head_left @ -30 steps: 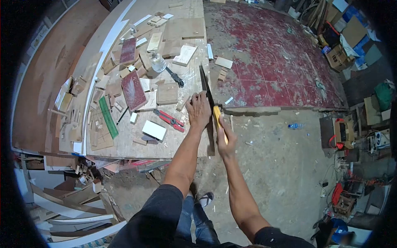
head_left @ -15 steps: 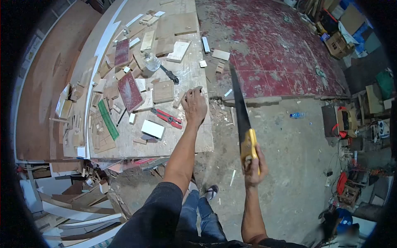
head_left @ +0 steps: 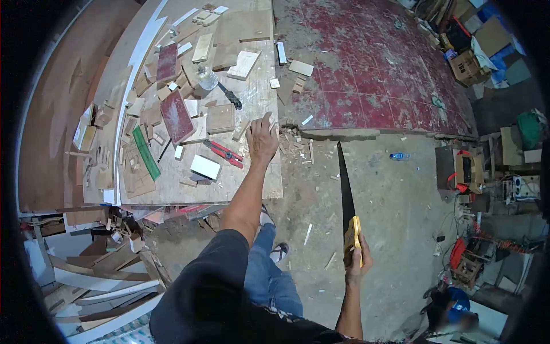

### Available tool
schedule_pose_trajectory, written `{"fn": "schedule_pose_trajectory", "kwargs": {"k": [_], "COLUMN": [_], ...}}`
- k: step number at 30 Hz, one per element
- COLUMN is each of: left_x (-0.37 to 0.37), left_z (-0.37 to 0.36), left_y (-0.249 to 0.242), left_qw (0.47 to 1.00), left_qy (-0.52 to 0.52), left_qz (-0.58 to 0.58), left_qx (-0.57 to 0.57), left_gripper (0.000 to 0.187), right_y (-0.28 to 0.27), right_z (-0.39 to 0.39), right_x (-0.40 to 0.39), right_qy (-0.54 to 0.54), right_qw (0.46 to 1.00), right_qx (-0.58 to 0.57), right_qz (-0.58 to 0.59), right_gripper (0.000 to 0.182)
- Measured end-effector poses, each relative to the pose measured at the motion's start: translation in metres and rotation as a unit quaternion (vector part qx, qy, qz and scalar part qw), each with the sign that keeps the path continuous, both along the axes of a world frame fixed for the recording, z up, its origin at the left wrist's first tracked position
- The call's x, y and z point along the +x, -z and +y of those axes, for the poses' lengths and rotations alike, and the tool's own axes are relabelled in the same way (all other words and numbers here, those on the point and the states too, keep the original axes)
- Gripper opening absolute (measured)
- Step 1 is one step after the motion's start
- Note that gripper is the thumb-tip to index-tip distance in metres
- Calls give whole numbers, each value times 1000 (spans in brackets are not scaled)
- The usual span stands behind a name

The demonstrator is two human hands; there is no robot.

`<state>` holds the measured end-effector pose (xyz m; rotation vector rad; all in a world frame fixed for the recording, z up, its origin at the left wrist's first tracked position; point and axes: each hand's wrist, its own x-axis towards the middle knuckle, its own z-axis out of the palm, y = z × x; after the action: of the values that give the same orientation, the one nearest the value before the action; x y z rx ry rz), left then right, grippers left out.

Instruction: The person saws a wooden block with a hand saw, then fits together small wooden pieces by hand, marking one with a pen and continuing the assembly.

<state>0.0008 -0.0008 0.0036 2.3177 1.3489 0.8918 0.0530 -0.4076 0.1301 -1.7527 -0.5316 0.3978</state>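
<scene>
My right hand (head_left: pixel 358 259) is closed round the yellow handle of a handsaw (head_left: pixel 348 198). Its dark blade points away from me over the concrete floor, apart from the workbench. At the right edge of the plywood workbench (head_left: pixel 260 186), my left hand (head_left: pixel 263 143) rests with bent fingers over a small pale piece of wood (head_left: pixel 272 122), mostly hidden beneath them. Just left of those fingers lies a short wood offcut (head_left: pixel 240 131). Red-handled pliers (head_left: pixel 224 153) and a square wooden block (head_left: pixel 221 118) are close by on the bench.
Dark red boards (head_left: pixel 177 116), a green strip (head_left: pixel 146 153), a white block (head_left: pixel 205 167) and a clear jar (head_left: pixel 207 78) crowd the bench. Beyond it is a raised red tiled floor (head_left: pixel 366 74). A bottle (head_left: pixel 399 156) lies on the concrete. Scrap wood (head_left: pixel 109 286) is piled lower left.
The handsaw has come down and swung slightly right, its tip dropping from the red tiles to the concrete. My left hand stays at the bench edge while the whole view shifts a little.
</scene>
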Motion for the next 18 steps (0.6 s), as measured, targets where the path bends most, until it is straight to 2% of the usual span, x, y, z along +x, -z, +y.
{"fn": "schedule_pose_trajectory", "kwargs": {"k": [4,6,7,10,11,14,15,16,18], "left_x": [-2,-1,-1,-2,-2,-2,-2,-4,-11], "left_z": [4,1,1,2,2,3,0,-5,-15], "left_y": [-5,-12,-15,-12,-9,-7,-19,-30,-49], "left_qw": [998,998,998,998,998,994,991,991,977], "left_qy": [0,-30,-28,-14,-19,-39,-43,-49,-60], "left_qz": [-8,-26,-33,-23,-37,-90,-109,-108,-182], "left_qx": [-66,-40,-40,-61,-42,-52,-62,-62,-92], "left_gripper": [46,43,39,36,29,22,21,21,25], "right_y": [-10,-13,-18,-41,-54,-55,-60,-29,-50], "right_z": [12,30,31,69,76,111,123,126,175], "right_x": [15,26,27,30,27,34,37,48,51], "right_qy": [-7,-32,-38,-41,-26,-55,-79,-106,-166], "right_qw": [999,982,992,992,996,996,993,987,969], "right_qx": [-32,-45,-61,-52,-75,-54,-90,-92,-89], "right_qz": [-18,-181,-108,-103,49,35,3,-81,-157], "right_gripper": [46,46,46,46,46,45,45,44,46]}}
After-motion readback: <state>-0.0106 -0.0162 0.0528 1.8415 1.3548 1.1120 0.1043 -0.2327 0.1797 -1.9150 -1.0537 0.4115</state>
